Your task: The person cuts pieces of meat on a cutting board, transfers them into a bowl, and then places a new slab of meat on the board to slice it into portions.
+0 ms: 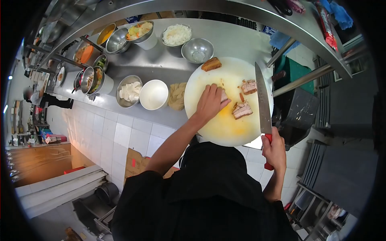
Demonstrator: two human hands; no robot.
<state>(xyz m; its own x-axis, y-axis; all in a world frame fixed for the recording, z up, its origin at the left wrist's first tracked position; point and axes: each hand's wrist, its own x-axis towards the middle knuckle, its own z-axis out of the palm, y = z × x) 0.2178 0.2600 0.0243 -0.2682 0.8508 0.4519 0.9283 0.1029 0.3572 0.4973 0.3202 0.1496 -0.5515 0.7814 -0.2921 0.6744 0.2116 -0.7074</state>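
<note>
My right hand point(274, 149) grips the red handle of a large kitchen knife point(262, 98), its long blade pointing away from me over the right side of the round white cutting board point(209, 130). With bent fingers my left hand point(211, 101) holds a piece of roast pork point(224, 95) against the board, mostly hidden under the fingers. Sliced roast pork point(242, 109) lies between that hand and the blade. Another cut portion point(249, 86) sits right by the blade. At the board's far edge rests an uncut browned chunk of pork point(211, 64).
Left of the board are a folded tan cloth point(177, 96), a white bowl point(154, 94) and a metal bowl of white chunks point(130, 91). Behind stand an empty metal bowl point(197, 50) and a rice bowl point(177, 35). A metal shelf point(193, 7) overhangs the counter.
</note>
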